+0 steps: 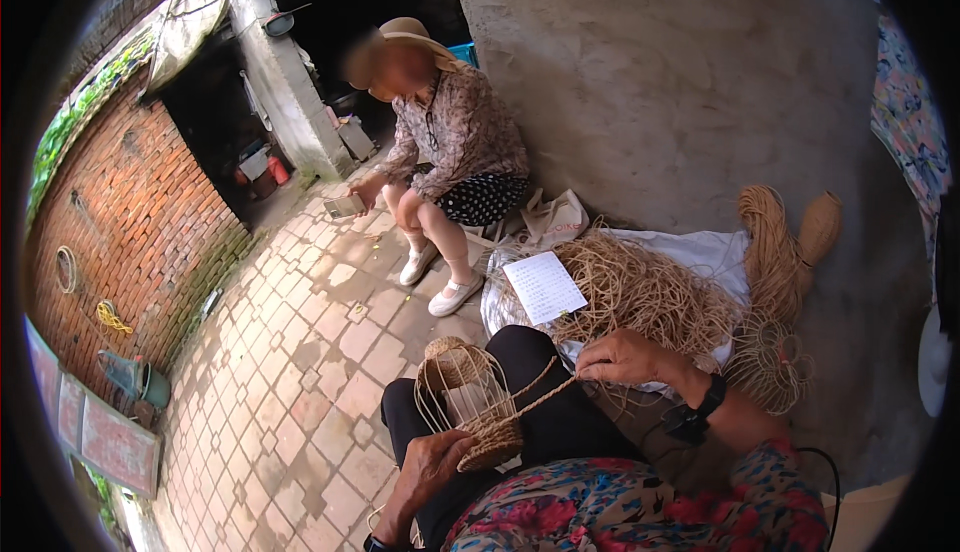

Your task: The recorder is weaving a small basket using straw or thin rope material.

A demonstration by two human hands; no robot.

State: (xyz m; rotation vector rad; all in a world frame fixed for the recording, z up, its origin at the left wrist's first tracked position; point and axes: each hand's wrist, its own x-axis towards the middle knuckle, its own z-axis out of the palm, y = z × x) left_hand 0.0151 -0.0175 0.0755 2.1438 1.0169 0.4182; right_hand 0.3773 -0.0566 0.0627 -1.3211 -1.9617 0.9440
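Observation:
On my lap lies a partly woven wicker basket [492,444], with a tightly woven end near me and bare upright ribs in its middle. My left hand [438,460] is closed around its woven near end. A twisted straw cord [546,399] runs from the basket up to the right. My right hand [628,357] pinches the far end of that cord, held out over my right thigh. Another loose strand [535,376] sticks out from the basket beside it.
A big heap of loose straw strands [640,287] lies on a white sheet [715,250], with a written paper [544,287] on top. Beside it are a hanging straw bundle [768,242] and a coil of thin ribs [768,367]. A seated person [465,142] in a hat holds a phone-like object.

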